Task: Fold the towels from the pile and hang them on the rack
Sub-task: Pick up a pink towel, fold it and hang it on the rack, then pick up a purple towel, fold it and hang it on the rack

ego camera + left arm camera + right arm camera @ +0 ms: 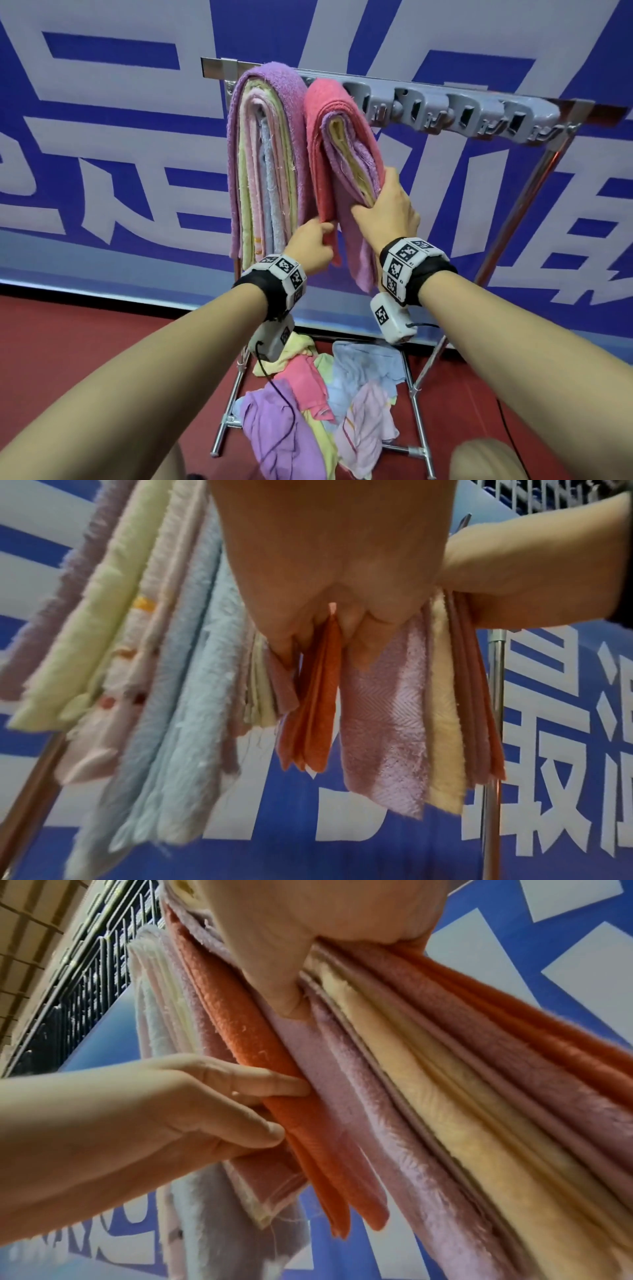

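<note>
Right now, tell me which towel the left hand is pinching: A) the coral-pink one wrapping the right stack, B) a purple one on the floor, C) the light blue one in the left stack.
A: the left hand pinches the coral-pink towel near its lower edge.

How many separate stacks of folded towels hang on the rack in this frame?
2. A purple-covered stack hangs at the rack's left end; a pink-covered stack hangs just right of it, held by the left hand and right hand. Unfolded towels on the floor are not counted.
</note>
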